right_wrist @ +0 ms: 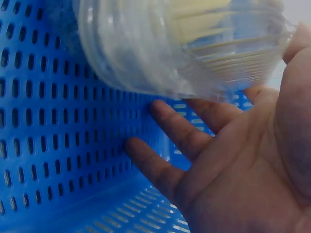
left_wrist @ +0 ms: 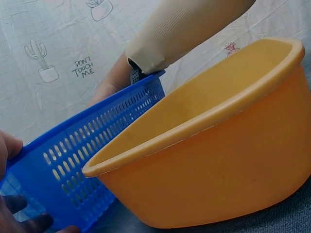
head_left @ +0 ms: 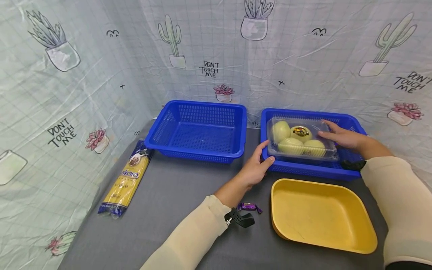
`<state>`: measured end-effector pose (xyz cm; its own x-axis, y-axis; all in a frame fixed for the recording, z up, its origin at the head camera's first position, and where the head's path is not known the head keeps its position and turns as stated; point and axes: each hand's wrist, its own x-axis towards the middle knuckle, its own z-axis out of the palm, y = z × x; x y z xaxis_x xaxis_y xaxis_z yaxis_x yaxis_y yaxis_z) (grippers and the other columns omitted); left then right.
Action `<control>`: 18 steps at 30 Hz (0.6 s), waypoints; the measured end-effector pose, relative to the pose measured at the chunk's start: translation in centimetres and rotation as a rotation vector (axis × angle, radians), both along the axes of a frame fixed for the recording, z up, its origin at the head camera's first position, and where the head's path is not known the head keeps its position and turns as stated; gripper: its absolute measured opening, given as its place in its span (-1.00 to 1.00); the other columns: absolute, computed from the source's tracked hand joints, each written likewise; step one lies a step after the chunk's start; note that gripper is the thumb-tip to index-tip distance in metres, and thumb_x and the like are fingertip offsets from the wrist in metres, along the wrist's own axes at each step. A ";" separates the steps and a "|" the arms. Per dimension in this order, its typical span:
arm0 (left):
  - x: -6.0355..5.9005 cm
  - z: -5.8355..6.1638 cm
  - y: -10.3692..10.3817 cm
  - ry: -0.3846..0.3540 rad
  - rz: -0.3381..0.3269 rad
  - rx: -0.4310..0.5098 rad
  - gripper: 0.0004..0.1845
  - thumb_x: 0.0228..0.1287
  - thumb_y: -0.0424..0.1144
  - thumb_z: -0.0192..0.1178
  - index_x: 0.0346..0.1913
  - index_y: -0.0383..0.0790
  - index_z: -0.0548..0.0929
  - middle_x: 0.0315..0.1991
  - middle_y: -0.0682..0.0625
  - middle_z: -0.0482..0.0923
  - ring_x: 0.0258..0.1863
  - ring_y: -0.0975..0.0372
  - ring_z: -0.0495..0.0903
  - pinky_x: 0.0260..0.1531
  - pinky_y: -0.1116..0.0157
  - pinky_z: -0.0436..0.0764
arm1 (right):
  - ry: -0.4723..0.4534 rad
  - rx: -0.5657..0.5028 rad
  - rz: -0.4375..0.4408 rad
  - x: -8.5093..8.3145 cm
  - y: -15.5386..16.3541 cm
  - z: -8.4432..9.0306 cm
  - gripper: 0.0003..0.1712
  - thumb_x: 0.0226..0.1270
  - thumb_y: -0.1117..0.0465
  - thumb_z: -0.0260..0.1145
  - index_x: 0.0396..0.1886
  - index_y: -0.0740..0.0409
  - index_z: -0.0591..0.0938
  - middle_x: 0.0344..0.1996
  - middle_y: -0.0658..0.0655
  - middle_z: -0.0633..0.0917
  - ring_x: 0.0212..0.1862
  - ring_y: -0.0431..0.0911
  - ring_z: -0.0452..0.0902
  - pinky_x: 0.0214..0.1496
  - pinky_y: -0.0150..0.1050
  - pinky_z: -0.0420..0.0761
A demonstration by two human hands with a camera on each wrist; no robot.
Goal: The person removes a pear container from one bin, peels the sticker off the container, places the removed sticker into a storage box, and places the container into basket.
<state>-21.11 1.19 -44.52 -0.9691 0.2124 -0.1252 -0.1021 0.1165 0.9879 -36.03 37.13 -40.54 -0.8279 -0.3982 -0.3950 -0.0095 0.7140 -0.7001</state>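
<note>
A clear plastic box [head_left: 301, 140] of several pale yellow round fruits sits high in the right blue basket [head_left: 347, 122], above its front rim. My left hand [head_left: 258, 165] holds the box's left end, thumb up against it and fingers curled at its lower corner by the basket's rim [left_wrist: 73, 141]. My right hand [head_left: 341, 137] holds the right end. In the right wrist view the box [right_wrist: 184, 43] lies over that hand's fingers [right_wrist: 180, 131], thumb at its edge, close to the basket's perforated wall [right_wrist: 58, 121].
An empty blue basket [head_left: 199, 150] stands to the left. A yellow tray [head_left: 322, 240] sits in front of the right basket, close to my left wrist [left_wrist: 218, 160]. A pasta pack [head_left: 128, 182] lies at far left, a purple candy [head_left: 249, 206] under my left forearm. A printed curtain surrounds the table.
</note>
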 end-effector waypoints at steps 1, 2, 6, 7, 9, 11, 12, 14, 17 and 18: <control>0.0 0.0 0.0 0.002 -0.001 -0.003 -0.36 0.67 -0.09 0.16 0.66 0.37 0.24 0.58 -0.06 0.34 0.34 0.03 0.52 0.10 -0.06 0.70 | -0.009 -0.028 -0.004 0.0 0.1 -0.1 0.08 0.76 -0.17 0.00 0.70 0.00 -0.58 0.63 0.49 -0.54 0.58 0.61 -0.49 0.38 0.69 -0.08; 0.0 0.0 0.1 0.005 -0.003 -0.004 -0.35 0.67 -0.09 0.16 0.66 0.36 0.24 0.58 -0.07 0.34 0.32 0.03 0.53 0.09 -0.05 0.70 | -0.013 -0.050 -0.006 0.0 0.2 -0.1 0.07 0.77 -0.15 0.00 0.70 -0.04 -0.58 0.63 0.47 -0.54 0.59 0.60 -0.50 0.37 0.70 -0.09; 0.0 0.0 0.1 0.008 -0.006 -0.011 -0.35 0.68 -0.09 0.16 0.67 0.34 0.22 0.60 -0.10 0.30 0.28 0.02 0.53 0.07 -0.04 0.71 | -0.040 -0.176 -0.025 0.1 0.4 -0.1 0.02 0.78 -0.09 0.00 0.71 -0.21 -0.57 0.66 0.36 -0.56 0.61 0.56 -0.52 0.36 0.72 -0.15; 0.0 0.0 0.1 0.007 -0.006 -0.008 -0.35 0.68 -0.10 0.16 0.67 0.34 0.22 0.61 -0.10 0.29 0.29 0.01 0.52 0.08 -0.06 0.71 | -0.053 -0.222 -0.034 0.1 0.4 0.0 0.01 0.78 -0.07 0.00 0.71 -0.26 -0.55 0.66 0.33 -0.57 0.61 0.54 -0.56 0.36 0.72 -0.19; 0.0 0.0 0.1 0.009 -0.008 0.003 -0.34 0.68 -0.11 0.15 0.68 0.32 0.22 0.62 -0.12 0.26 0.32 -0.02 0.51 0.10 -0.10 0.70 | -0.086 -0.324 -0.047 0.2 0.5 0.1 -0.02 0.79 -0.02 -0.01 0.71 -0.36 -0.52 0.65 0.26 -0.63 0.61 0.47 -0.66 0.34 0.73 -0.31; 0.0 0.0 0.2 0.008 -0.006 0.007 -0.35 0.68 -0.11 0.16 0.67 0.33 0.23 0.62 -0.13 0.25 0.34 -0.02 0.49 0.11 -0.11 0.69 | -0.121 -0.422 -0.053 0.4 0.5 0.3 -0.04 0.80 0.05 -0.01 0.71 -0.46 -0.49 0.63 0.17 -0.70 0.60 0.42 -0.74 0.32 0.74 -0.41; 0.0 0.0 0.2 0.009 -0.006 0.008 -0.35 0.68 -0.11 0.15 0.67 0.33 0.23 0.63 -0.15 0.25 0.35 -0.03 0.49 0.12 -0.12 0.69 | -0.137 -0.462 -0.054 0.5 0.6 0.3 -0.03 0.80 0.10 -0.01 0.71 -0.50 -0.48 0.62 0.14 -0.73 0.59 0.39 -0.79 0.30 0.73 -0.46; 0.0 0.1 0.1 0.012 -0.010 0.004 -0.35 0.68 -0.10 0.15 0.67 0.34 0.23 0.62 -0.16 0.25 0.34 -0.03 0.50 0.12 -0.11 0.69 | -0.155 -0.522 -0.054 0.7 0.6 0.4 -0.01 0.79 0.18 -0.01 0.71 -0.53 -0.46 0.60 0.09 -0.76 0.59 0.35 -0.83 0.28 0.73 -0.53; 0.0 0.1 0.1 0.018 -0.019 0.006 -0.35 0.68 -0.10 0.14 0.67 0.36 0.21 0.62 -0.15 0.26 0.31 0.00 0.50 0.11 -0.09 0.69 | -0.157 -0.557 -0.068 0.9 0.7 0.3 0.03 0.76 0.27 0.02 0.73 -0.50 -0.43 0.61 0.08 -0.74 0.59 0.32 -0.83 0.29 0.71 -0.55; 0.0 0.1 0.0 0.020 -0.020 0.010 -0.35 0.68 -0.10 0.14 0.68 0.35 0.21 0.61 -0.15 0.26 0.30 0.00 0.50 0.11 -0.09 0.69 | -0.154 -0.553 -0.074 0.9 0.7 0.3 0.03 0.75 0.27 0.03 0.74 -0.49 -0.42 0.62 0.09 -0.73 0.60 0.34 -0.81 0.30 0.70 -0.55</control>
